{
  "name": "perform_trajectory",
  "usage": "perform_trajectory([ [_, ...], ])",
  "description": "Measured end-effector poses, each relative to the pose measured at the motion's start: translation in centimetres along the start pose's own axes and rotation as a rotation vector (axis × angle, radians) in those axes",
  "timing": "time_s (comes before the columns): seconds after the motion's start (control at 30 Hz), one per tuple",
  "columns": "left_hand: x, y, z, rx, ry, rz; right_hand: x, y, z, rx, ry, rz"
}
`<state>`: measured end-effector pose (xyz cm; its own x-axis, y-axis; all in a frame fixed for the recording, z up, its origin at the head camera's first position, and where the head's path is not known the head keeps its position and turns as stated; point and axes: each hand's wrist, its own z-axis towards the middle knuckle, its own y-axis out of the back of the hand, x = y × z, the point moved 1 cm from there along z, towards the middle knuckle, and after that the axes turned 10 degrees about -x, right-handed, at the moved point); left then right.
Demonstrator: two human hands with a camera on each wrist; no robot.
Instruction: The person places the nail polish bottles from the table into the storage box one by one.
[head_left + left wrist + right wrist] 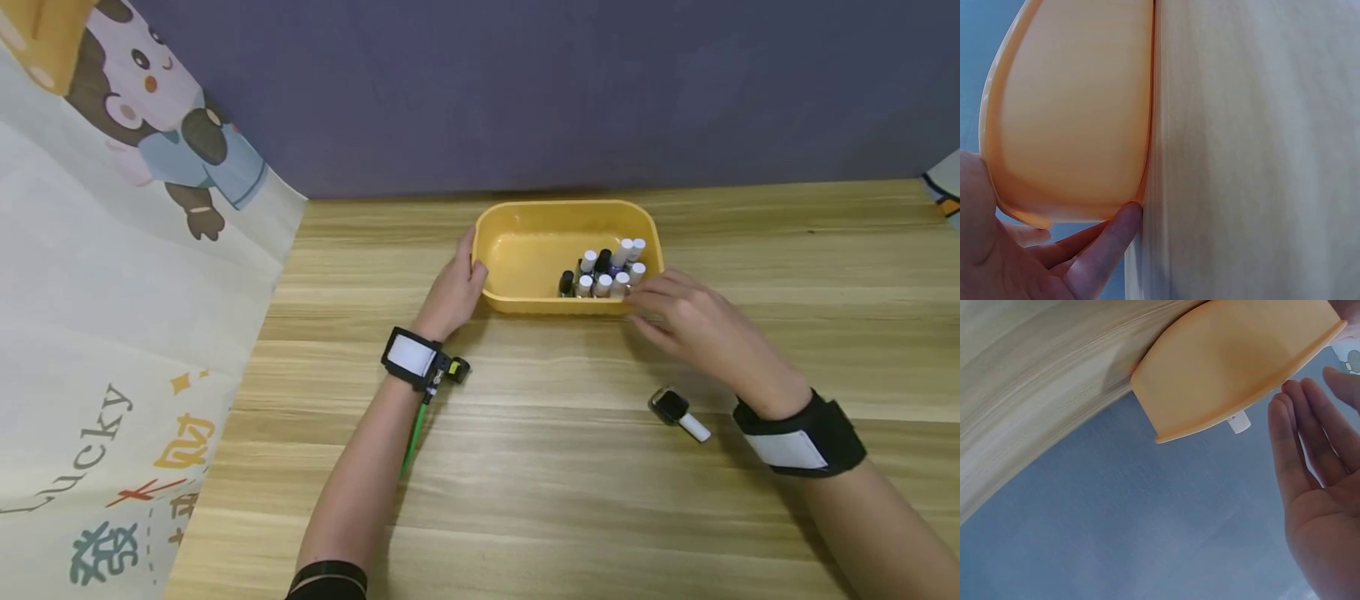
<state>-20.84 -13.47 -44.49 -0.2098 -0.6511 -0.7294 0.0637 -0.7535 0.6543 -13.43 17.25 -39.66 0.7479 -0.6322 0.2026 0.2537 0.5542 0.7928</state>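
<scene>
At its left end, the yellow plastic basket (525,305) is held by my left hand (452,290); the left wrist view shows fingers (1107,250) against its outer wall. Small nail polish bottles (602,286), several with white caps and some with black, stand grouped in the basket's right part. My right hand (686,321) is at the basket's front right corner, fingertips close by the rim and the nearest bottles. In the right wrist view its fingers (1319,440) are extended with nothing between them, and one white cap (1239,422) shows past the rim.
A dark nail polish bottle with a white cap (678,412) lies on the wooden table (555,483), nearer me than the basket. A blue-grey panel (562,92) rises behind the table. A printed cloth (112,292) hangs at the left.
</scene>
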Motion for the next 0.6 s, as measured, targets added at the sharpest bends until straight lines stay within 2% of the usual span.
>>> perform_trajectory([
  [0.6, -0.2, 0.1, -0.1, -0.002, 0.014, -0.031, 1.2, 1.1, -1.2, 0.015, -0.014, -0.020],
])
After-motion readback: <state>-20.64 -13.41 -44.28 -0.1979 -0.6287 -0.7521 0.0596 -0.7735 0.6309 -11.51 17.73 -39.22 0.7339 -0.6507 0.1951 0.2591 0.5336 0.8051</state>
